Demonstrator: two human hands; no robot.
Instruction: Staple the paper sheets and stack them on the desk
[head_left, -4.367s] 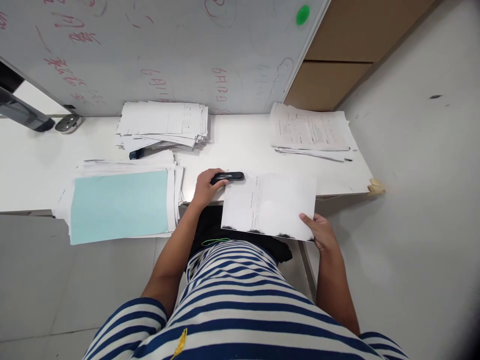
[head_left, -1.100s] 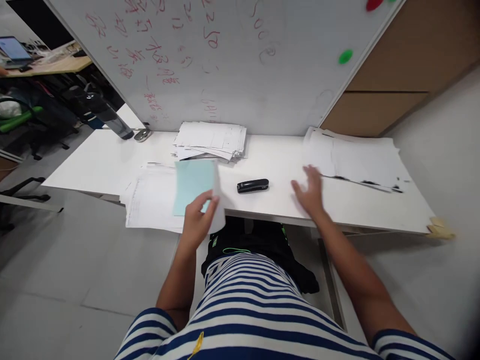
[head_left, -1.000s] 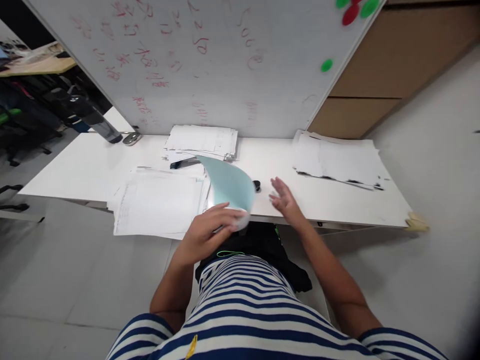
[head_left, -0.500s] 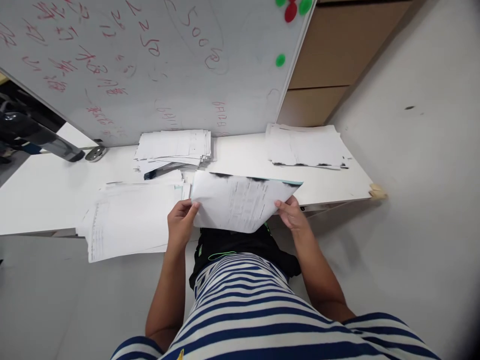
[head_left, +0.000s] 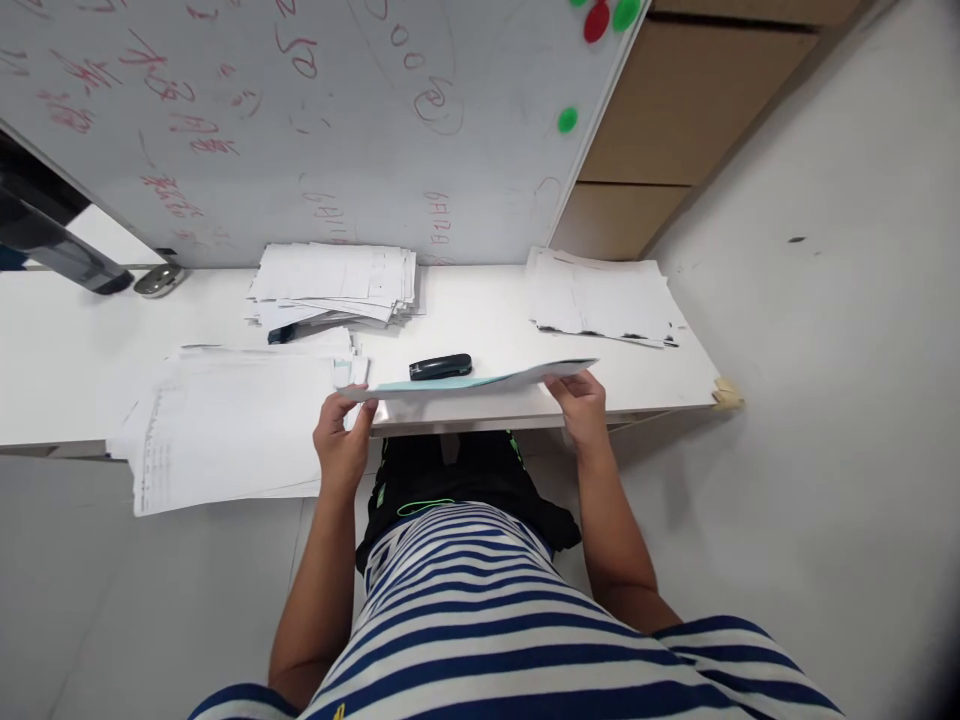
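A paper bundle is pinched at opposite ends by the left hand and right hand, nearly edge-on over the counter, near the stapler; its sheets are apparently being aligned, and an even grip seems called for next

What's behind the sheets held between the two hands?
Beyond the far edge of the sheets, a black stapler lies on the white table. The table strip they cover is hidden, so anything there can't be seen.
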